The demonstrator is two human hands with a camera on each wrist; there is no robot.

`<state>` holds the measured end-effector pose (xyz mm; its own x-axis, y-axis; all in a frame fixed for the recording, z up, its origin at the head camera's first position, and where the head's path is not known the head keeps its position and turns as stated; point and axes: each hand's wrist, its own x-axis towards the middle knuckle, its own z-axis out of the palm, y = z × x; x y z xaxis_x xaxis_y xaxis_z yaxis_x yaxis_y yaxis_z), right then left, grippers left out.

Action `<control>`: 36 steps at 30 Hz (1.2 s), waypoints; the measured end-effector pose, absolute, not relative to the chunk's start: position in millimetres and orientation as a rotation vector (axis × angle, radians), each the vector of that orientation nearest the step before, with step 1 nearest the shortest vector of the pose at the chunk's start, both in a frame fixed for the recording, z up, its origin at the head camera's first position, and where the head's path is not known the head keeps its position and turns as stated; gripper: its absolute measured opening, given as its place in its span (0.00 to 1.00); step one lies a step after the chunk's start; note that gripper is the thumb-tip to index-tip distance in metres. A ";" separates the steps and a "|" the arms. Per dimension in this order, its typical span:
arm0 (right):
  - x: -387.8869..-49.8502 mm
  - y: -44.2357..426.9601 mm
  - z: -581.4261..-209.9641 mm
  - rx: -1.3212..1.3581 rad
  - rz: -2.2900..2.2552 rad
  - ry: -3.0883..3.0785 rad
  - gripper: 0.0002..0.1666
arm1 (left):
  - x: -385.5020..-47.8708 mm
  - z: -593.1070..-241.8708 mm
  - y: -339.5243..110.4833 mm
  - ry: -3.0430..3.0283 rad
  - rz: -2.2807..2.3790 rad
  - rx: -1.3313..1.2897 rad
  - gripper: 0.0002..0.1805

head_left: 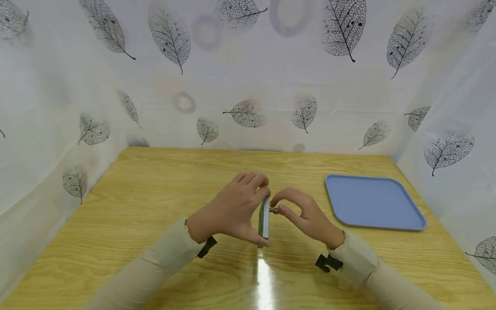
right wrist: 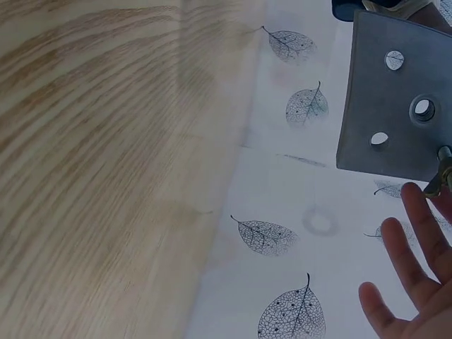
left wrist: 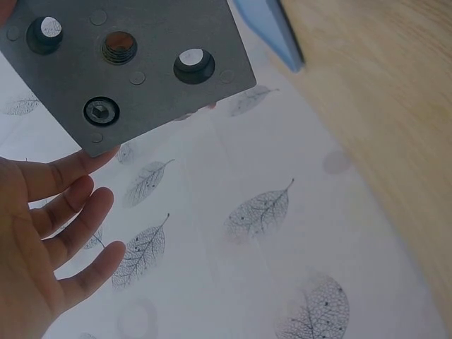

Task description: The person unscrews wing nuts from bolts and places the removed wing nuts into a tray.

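My left hand [head_left: 236,209] grips a grey metal plate [head_left: 264,221] by its edges, thumb below and fingers above, holding it upright over the table. Several round holes pass through the plate, one of them threaded. A socket-head bolt [left wrist: 101,111] sits in a corner hole, its hex recess facing the left wrist camera. On the plate's other side the bolt's shank sticks out toward my right hand [head_left: 306,215]. Thumb and index finger there pinch a small brass-coloured wing nut [right wrist: 439,181] at the shank's end; the right wrist view cuts part of it off.
A blue tray [head_left: 373,202] lies on the right of the wooden table [head_left: 174,181]. White leaf-print sheeting [head_left: 248,77] stands behind the table and along both sides. Dark straps show at both wrists.
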<state>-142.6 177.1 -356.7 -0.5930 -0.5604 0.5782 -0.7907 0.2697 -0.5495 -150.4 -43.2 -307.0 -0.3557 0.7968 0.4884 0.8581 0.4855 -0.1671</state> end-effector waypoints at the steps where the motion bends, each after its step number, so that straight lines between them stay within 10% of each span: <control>1: -142.2 177.3 -356.1 1.244 1.260 -2.300 0.12 | -150.4 -306.8 -43.2 -2.222 -0.158 -1.363 0.47; 36: -140.3 168.5 -360.8 1.306 0.552 -1.757 0.10 | -144.2 -307.6 -45.4 -2.232 -0.134 -1.370 0.49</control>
<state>-140.3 168.5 -360.8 -0.0871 -0.5463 0.8331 -0.9246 0.3556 0.1365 -144.2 -45.4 -307.6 -0.3586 0.8052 0.4724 0.8559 0.4855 -0.1779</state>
